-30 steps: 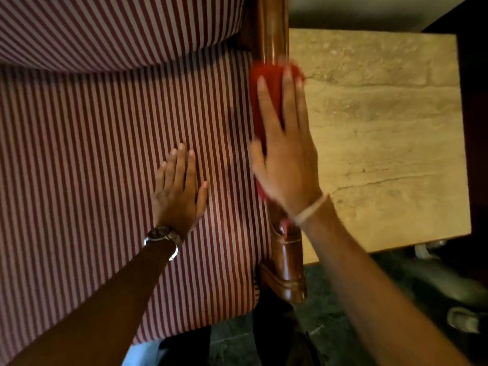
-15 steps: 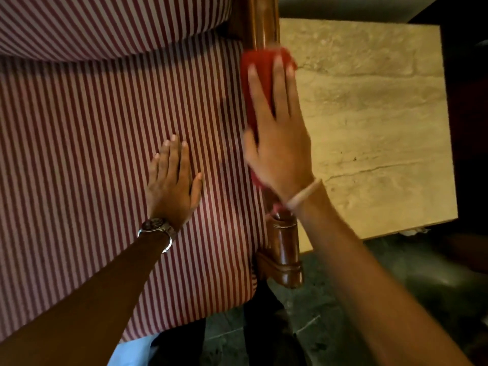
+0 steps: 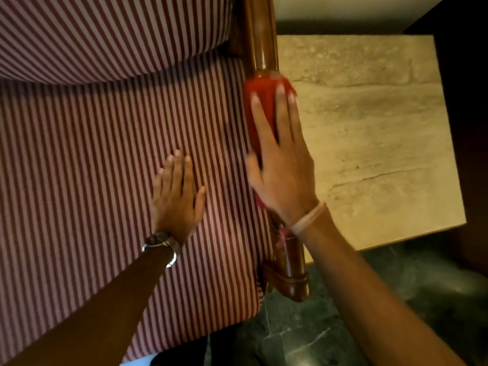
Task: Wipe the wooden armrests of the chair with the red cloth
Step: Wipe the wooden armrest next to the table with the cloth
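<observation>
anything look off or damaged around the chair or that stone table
Nothing on the striped chair seat or glossy wooden armrest looks damaged. The beige stone table top shows dark crack-like lines, possibly natural veining. A loose pink thread dangles from the red cloth under the right hand.

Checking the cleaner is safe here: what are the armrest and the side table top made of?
Armrest: wood, apparently varnished, reddish-brown with glossy highlights along its rounded top. Side table top: looks like beige stone, perhaps travertine or marble, matte, with veins and crack-like lines; it could be laminate.
</observation>
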